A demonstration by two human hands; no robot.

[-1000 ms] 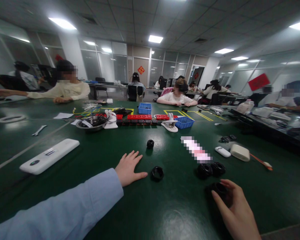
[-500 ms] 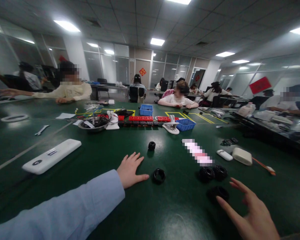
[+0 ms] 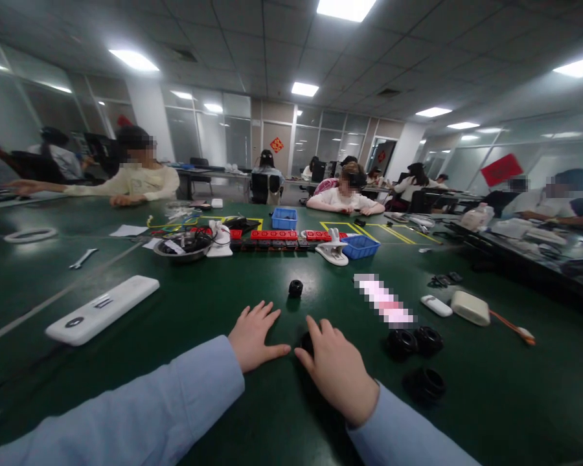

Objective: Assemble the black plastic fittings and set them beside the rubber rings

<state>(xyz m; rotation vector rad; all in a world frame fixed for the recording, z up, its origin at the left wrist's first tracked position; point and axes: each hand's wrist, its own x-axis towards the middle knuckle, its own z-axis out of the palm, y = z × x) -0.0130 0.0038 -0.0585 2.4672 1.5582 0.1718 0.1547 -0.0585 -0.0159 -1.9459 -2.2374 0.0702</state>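
Note:
My left hand rests on the green table with its fingers spread, holding nothing. Close to its right, my right hand lies over a black ring, its thumb and fingers around the ring, most of which they hide. Beyond both hands a small black round part stands alone. To the right, two black rings touch side by side, and another black ring lies nearer to me.
A long white device lies at left, near a wrench. Further back are a metal bowl, red blocks and blue baskets. A white case lies right. People sit around other tables.
My right hand has moved left from the near black ring at the right to the ring beside my left hand, and covers it. My left hand has stayed in place.

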